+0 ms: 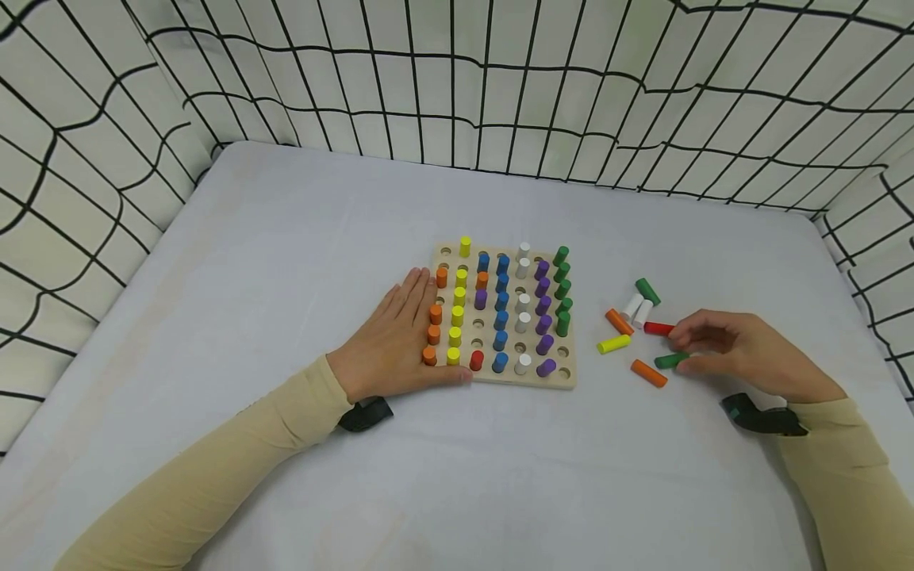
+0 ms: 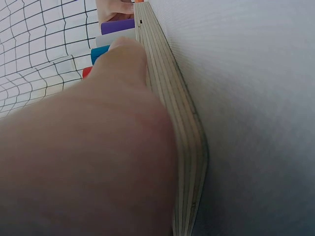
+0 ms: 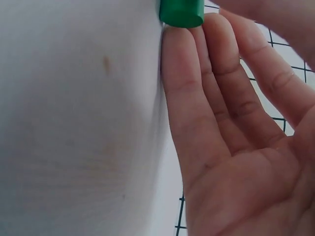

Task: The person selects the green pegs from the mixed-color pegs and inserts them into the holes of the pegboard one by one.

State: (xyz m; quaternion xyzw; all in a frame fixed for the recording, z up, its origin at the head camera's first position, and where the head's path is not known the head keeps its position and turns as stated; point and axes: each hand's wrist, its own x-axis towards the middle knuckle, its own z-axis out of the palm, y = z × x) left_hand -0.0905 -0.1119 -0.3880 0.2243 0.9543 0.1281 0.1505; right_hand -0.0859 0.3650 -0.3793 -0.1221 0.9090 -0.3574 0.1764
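A square wooden pegboard (image 1: pixel 510 379) lies on the white surface, with columns of coloured pegs standing in its holes. Against its left side rests my left hand (image 1: pixel 389 341), fingers straight along that edge and thumb along the front edge. In the left wrist view the thumb (image 2: pixel 129 61) touches the board's layered side (image 2: pixel 170 83). To the right, my right hand (image 1: pixel 743 353) hovers low with bent fingers around a lying green peg (image 1: pixel 671 361). Its thumb is at the peg's end; the fingers appear apart from it. Beside the fingertips lies a red peg (image 1: pixel 658 328).
Loose pegs lie between board and right hand: an orange peg (image 1: pixel 649 373), a yellow peg (image 1: pixel 614 344), another orange peg (image 1: pixel 619 321), two white pegs (image 1: pixel 631 306) and a green peg (image 1: pixel 647 290). Black wire grid panels (image 1: pixel 485 95) wall the back and sides.
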